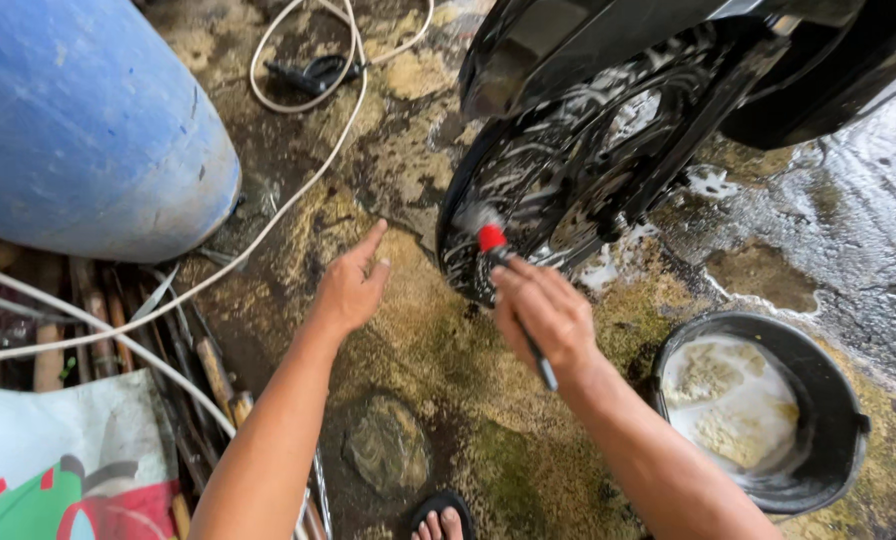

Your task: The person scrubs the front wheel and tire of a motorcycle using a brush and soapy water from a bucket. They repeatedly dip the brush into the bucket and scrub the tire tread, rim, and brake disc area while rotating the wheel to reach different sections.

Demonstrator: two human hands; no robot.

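Now | right hand (546,318) grips brush (492,240) on soapy wheel (558,170) | left hand (351,285) open, empty, beside.

Bare, sleeveless forearms; black sandal (442,505) on foot.

Open wet ground between blue barrel (78,120) and soapy wheel (558,170); black bucket (838,400) rightward.

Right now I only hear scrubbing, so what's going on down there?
A person's right hand holds a red-collared brush against the soapy black wheel of a motorcycle. The left hand is free, fingers spread above the wet, mossy ground. A black bucket of foamy water sits to the right.
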